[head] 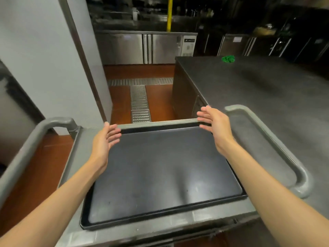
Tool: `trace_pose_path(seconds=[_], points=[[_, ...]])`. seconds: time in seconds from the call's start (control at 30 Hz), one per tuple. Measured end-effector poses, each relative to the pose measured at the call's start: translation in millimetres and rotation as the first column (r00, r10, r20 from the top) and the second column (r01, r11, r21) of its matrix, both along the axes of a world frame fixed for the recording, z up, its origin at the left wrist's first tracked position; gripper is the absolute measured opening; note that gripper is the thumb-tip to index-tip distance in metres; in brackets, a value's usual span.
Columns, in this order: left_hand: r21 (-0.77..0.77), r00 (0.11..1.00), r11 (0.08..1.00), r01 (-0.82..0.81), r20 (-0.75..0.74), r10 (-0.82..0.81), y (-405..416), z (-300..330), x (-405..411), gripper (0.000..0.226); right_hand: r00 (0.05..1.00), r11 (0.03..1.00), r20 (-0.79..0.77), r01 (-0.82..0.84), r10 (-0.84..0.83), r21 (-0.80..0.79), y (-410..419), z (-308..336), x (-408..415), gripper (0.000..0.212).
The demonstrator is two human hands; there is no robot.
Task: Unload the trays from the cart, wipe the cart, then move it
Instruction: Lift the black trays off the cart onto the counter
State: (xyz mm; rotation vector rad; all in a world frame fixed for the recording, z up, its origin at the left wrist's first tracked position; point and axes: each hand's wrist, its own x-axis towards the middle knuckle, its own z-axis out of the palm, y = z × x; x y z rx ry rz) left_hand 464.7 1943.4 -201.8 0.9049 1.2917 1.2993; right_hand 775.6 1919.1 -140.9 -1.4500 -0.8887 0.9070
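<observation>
- While the dark tray [163,173] lies on the cart [83,139], we hold our left hand [105,139] and right hand [213,122] at its far corners.
- Our fingers are spread, grasping nothing.

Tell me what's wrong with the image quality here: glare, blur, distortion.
Head view: wide-angle bending curves the cart handles; soft ceiling glare smears across the dark tray; both hands, left hand and right hand, look slightly motion-blurred; the back counters sink into underexposed darkness.
</observation>
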Motion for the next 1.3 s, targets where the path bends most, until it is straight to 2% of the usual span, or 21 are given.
trace_pose_path(seconds=[0.2,0.3,0.37,0.43,0.5,0.57,0.63,0.77,0.93,1.03,1.2,1.3], points=[[-0.101,0.994,0.993,-0.055,-0.104,0.044,-5.9,-50.4,4.6,0.049,1.0,0.988,0.014,-0.017,0.019,-0.152,13.9,-60.5,34.2,0.026],[-0.156,0.953,0.983,-0.095,-0.3,0.045,-6.0,-74.4,-3.5,0.042,0.987,0.966,0.16,0.037,0.004,-0.255,12.8,-95.2,54.8,0.014],[-0.154,0.866,0.977,-0.144,-0.498,0.049,-13.5,-86.8,-12.0,0.037,0.919,0.926,0.394,0.129,0.024,-0.355,10.3,-117.4,73.4,0.021],[-0.148,0.736,0.97,-0.195,-0.675,0.045,-25.5,-97.2,-22.4,0.034,0.807,0.863,0.586,0.247,0.068,-0.44,2.2,-139.2,96.7,0.032],[-0.134,0.606,0.971,-0.197,-0.795,0.014,-36.1,-107.4,-35.9,0.039,0.701,0.801,0.697,0.328,0.148,-0.501,-10.5,-161.9,120.1,0.037],[-0.159,0.502,0.959,-0.235,-0.865,-0.021,-45.4,-120.2,-50.8,0.043,0.648,0.754,0.733,0.372,0.207,-0.542,-25.2,-177.8,135.5,0.04],[-0.177,0.445,0.94,-0.292,-0.895,-0.031,-54.4,-129.2,-61.9,0.037,0.629,0.75,0.747,0.384,0.214,-0.538,-37.8,-186.8,142.3,0.04],[-0.153,0.382,0.92,-0.362,-0.924,-0.003,-63.8,-136.4,-69.2,0.04,0.514,0.78,0.824,0.405,0.237,-0.477,-47.4,-191.1,144.4,0.031],[-0.215,0.35,0.886,-0.412,-0.935,-0.064,-59.8,-140.2,-71.9,0.032,0.526,0.748,0.809,0.419,0.262,-0.514,-44.0,-184.1,147.4,0.017],[-0.247,0.363,0.865,-0.437,-0.928,-0.082,-58.5,-140.9,-70.5,0.032,0.537,0.719,0.793,0.426,0.288,-0.549,-42.9,-179.6,145.2,0.013],[-0.218,0.3,0.865,-0.452,-0.95,-0.082,-59.1,-145.5,-65.3,0.035,0.557,0.69,0.784,0.453,0.276,-0.564,-38.9,-182.5,141.7,0.021],[-0.119,0.197,0.893,-0.433,-0.98,-0.035,-64.0,-147.1,-46.0,0.045,0.515,0.711,0.824,0.487,0.236,-0.507,-37.0,-187.6,132.3,0.039]])
